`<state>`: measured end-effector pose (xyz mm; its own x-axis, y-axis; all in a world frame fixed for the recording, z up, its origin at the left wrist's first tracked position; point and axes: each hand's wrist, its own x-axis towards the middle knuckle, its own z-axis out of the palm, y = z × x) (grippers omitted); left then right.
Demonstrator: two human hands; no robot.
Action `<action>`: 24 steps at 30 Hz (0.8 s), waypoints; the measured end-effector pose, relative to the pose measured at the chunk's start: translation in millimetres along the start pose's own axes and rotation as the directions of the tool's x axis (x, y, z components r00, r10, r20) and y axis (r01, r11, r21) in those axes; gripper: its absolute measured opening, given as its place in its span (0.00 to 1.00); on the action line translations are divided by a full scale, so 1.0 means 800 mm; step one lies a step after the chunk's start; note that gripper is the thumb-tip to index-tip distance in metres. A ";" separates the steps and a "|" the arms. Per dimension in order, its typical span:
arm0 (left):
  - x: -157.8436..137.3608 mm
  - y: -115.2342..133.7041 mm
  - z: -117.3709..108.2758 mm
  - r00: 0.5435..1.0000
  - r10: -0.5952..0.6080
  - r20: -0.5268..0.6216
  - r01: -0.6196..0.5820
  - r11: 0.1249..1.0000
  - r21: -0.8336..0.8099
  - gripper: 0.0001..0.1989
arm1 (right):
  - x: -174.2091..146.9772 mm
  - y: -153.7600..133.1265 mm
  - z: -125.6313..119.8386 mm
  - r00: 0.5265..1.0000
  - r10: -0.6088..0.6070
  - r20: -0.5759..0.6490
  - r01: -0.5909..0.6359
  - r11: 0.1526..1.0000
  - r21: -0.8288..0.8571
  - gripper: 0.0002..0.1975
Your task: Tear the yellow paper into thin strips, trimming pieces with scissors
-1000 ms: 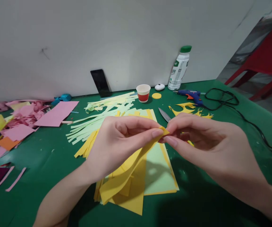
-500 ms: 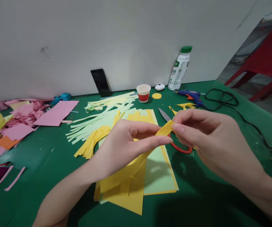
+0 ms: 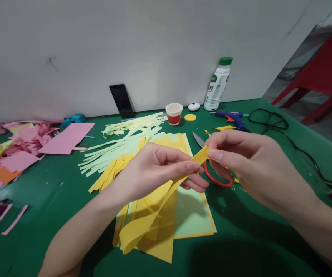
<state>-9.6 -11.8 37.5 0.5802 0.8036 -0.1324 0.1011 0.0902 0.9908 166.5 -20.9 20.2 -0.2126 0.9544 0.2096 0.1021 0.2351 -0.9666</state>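
Observation:
A yellow paper strip (image 3: 199, 155) runs between my two hands over the table's middle. My right hand (image 3: 238, 157) pinches its upper end between thumb and fingertips. My left hand (image 3: 163, 165) is closed on the strip a little lower, thumb on top. From there the strip hangs toward me and curls into a loop at its lower end. Beneath lie yellow sheets (image 3: 160, 250) and pale green paper (image 3: 191, 219). Red-handled scissors (image 3: 216, 181) lie partly hidden behind my right hand. Fringed yellow strips (image 3: 110, 173) rest left of my left hand.
Pale green strips (image 3: 97, 159) spread behind the yellow ones. Along the wall stand a phone (image 3: 122, 100), a paper cup (image 3: 174, 115) and a bottle (image 3: 218, 86). A blue glue gun (image 3: 231, 116) trails a black cable at right. Pink paper scraps (image 3: 22, 159) pile at left.
My left thumb has drawn back along the strip and its lower fingers now show below. The strip's lower part has swung down and curled into a loop. My right hand keeps its pinch.

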 end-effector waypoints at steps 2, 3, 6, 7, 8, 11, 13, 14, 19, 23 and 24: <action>0.000 0.001 -0.002 0.999 -0.014 0.029 0.013 0.999 0.034 0.09 | 0.002 -0.001 -0.001 0.994 -0.004 0.112 0.007 1.000 -0.023 0.06; 0.000 0.002 -0.003 0.998 -0.032 0.049 0.030 0.998 0.053 0.09 | 0.003 -0.002 -0.001 0.983 -0.006 0.185 0.017 0.998 -0.059 0.06; -0.001 0.003 -0.003 0.977 -0.137 0.161 0.122 0.988 0.097 0.08 | 0.004 -0.004 -0.002 0.920 -0.006 0.392 0.104 0.968 -0.229 0.09; -0.001 0.003 -0.002 0.965 -0.171 0.201 0.153 0.983 0.104 0.09 | 0.004 -0.004 -0.003 0.896 -0.013 0.444 0.149 0.951 -0.272 0.10; -0.002 0.003 -0.001 0.952 -0.195 0.234 0.175 0.979 0.105 0.09 | 0.005 -0.004 -0.004 0.875 -0.028 0.484 0.194 0.935 -0.297 0.12; -0.003 0.002 0.000 0.934 -0.235 0.268 0.222 0.972 0.081 0.09 | 0.007 -0.002 -0.011 0.814 -0.079 0.575 0.307 0.900 -0.311 0.13; -0.002 0.000 0.000 0.931 -0.255 0.262 0.250 0.967 0.055 0.08 | 0.010 0.000 -0.018 0.790 -0.085 0.607 0.349 0.877 -0.331 0.14; -0.002 -0.001 0.000 0.931 -0.263 0.255 0.260 0.965 0.044 0.08 | 0.012 0.001 -0.022 0.785 -0.081 0.614 0.359 0.868 -0.344 0.14; 0.004 -0.006 -0.001 0.926 -0.273 0.260 0.279 0.960 0.017 0.07 | 0.020 0.003 -0.035 0.765 -0.040 0.643 0.355 0.859 -0.370 0.13; 0.003 -0.008 -0.003 0.934 -0.269 0.236 0.269 0.963 0.031 0.07 | 0.025 0.004 -0.046 0.780 -0.019 0.626 0.309 0.881 -0.358 0.14; 0.002 -0.008 -0.005 0.937 -0.269 0.221 0.267 0.963 0.038 0.07 | 0.026 0.004 -0.049 0.789 -0.002 0.614 0.276 0.895 -0.351 0.15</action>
<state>-12.8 -8.9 31.0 0.6957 0.5987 -0.3970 0.2834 0.2791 0.9175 200.5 6.8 27.0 -0.7651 0.6393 0.0772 0.3739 0.5386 -0.7551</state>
